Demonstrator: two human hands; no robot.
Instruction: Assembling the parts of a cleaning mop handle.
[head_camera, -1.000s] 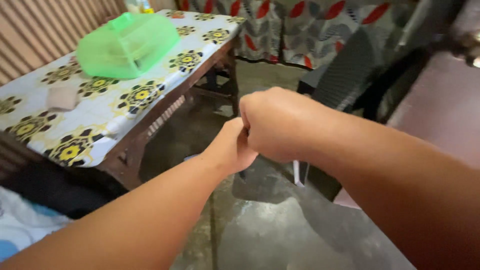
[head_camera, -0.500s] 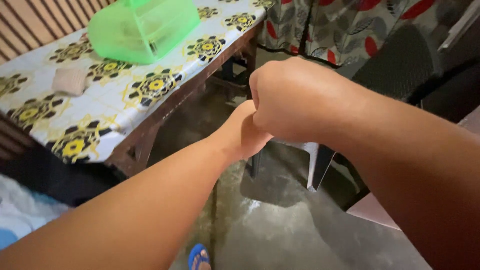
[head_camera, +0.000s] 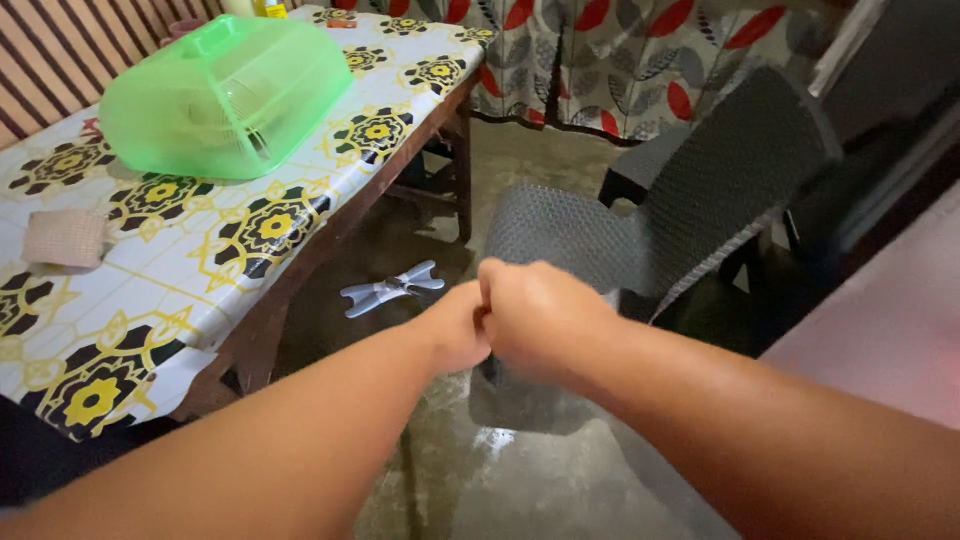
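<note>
Here your left hand (head_camera: 455, 328) and right hand (head_camera: 535, 318) were pressed together, each grip curled tight; I cannot tell what they held, above the grey chair (head_camera: 640, 225) beside the surface (head_camera: 215, 275).

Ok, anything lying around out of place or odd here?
One thing: a pale grey X-shaped plastic piece lies loose on the wet-looking concrete floor beside the table, near the grey woven chair. Nothing looks spilled or broken.

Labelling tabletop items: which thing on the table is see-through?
The green plastic cover, domed, with a handle on top: you can see through its walls. The small beige pad near the table edge is solid and flat.
</note>
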